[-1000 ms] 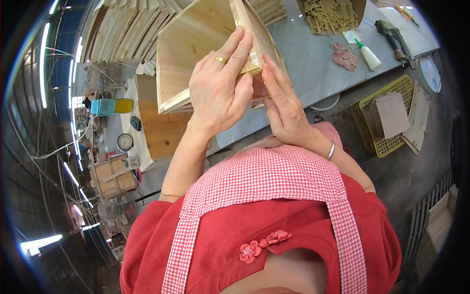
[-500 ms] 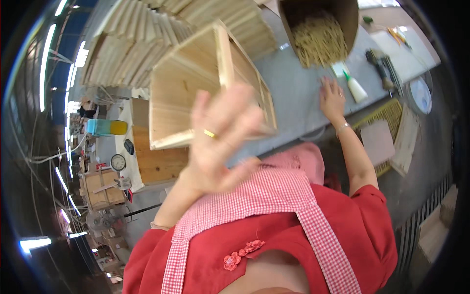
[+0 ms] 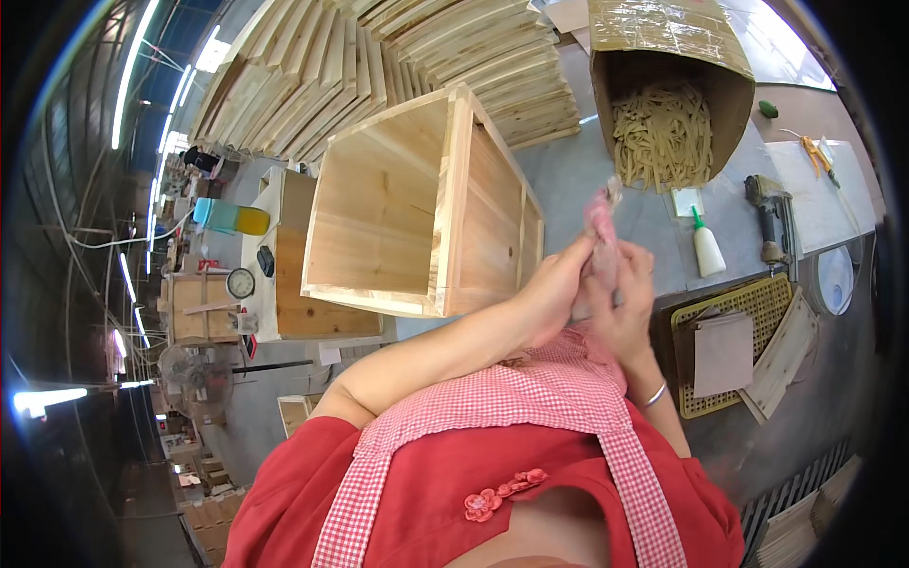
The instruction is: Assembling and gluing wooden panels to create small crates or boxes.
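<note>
My left hand (image 3: 557, 290) and my right hand (image 3: 625, 308) meet in front of my body, closed around bunched pink cloth (image 3: 602, 218). The cloth seems to be a pulled-up part of my red-and-white checked apron (image 3: 492, 402), though the hands hide where they join. Its tip sticks up above the fingers. Left of the hands, an open-fronted wooden box (image 3: 488, 213) stands on the grey table (image 3: 559, 189), apart from the fingers. A white glue bottle (image 3: 708, 251) with a green nozzle is to the right of my right hand.
Stacked wooden panels (image 3: 322, 76) fill the back left. A tipped cardboard carton (image 3: 672, 33) holds many pale strips (image 3: 663, 133). At the right lie a nail gun (image 3: 772, 222), a yellow plastic crate (image 3: 696, 402) and a white-and-blue round lid (image 3: 835, 279). A fan (image 3: 194, 374) stands left.
My left hand has dropped from in front of the box, and my right hand has left the tabletop. Both have come together on the pink cloth. The view has shifted slightly.
</note>
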`<state>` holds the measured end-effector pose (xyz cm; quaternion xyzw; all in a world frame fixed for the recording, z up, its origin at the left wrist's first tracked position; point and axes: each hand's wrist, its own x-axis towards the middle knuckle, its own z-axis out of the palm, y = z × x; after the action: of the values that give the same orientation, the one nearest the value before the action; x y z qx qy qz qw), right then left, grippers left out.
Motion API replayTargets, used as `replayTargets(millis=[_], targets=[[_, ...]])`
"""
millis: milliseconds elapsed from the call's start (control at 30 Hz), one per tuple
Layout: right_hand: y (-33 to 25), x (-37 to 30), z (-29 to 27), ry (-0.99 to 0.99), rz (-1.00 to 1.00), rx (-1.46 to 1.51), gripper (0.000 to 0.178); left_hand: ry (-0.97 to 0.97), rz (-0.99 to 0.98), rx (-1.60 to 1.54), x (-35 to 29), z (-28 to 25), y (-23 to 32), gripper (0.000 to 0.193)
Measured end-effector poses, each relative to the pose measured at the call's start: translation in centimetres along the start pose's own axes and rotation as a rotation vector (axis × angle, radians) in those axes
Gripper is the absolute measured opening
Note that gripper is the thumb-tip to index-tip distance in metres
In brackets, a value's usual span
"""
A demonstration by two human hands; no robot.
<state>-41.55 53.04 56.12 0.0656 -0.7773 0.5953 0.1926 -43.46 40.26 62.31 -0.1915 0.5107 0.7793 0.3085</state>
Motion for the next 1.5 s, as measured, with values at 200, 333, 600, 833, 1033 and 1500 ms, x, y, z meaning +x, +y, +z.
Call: replayTargets(millis=[200,333,600,833,1033,1500], targets=[[1.5,6.7,-0.4,0.171,-0.07,0.273,0.031,-0.244,0.477,1.055,-6.6,3.8,4.9,0.051],[1.3,13.6,4.1,0.052,-0.154,0.371,0.035,0.151,1.038,1.586,-10.7,2.5,9.5,0.052],[0.7,20.5,15.6,-0.345,0.079,0.811,0.032,0.646,0.748,1.28,-8.9,-4.6,8.5,0.055],[5.6,18.7,11.7,-0.44,-0.063,-0.177,0.047,0.641,0.666,1.202,-9.3,-4.2,8.8,0.055],[16.8,11.0,0.9,-0.774,0.179,-0.685,0.043,0.572,0.688,1.164,-9.1,-3.4,9.1,0.055],[-4.6,17.1,11.6,-0.49,0.28,0.541,0.03,0.511,0.871,1.687,-1.9,-8.0,19.0,0.056]])
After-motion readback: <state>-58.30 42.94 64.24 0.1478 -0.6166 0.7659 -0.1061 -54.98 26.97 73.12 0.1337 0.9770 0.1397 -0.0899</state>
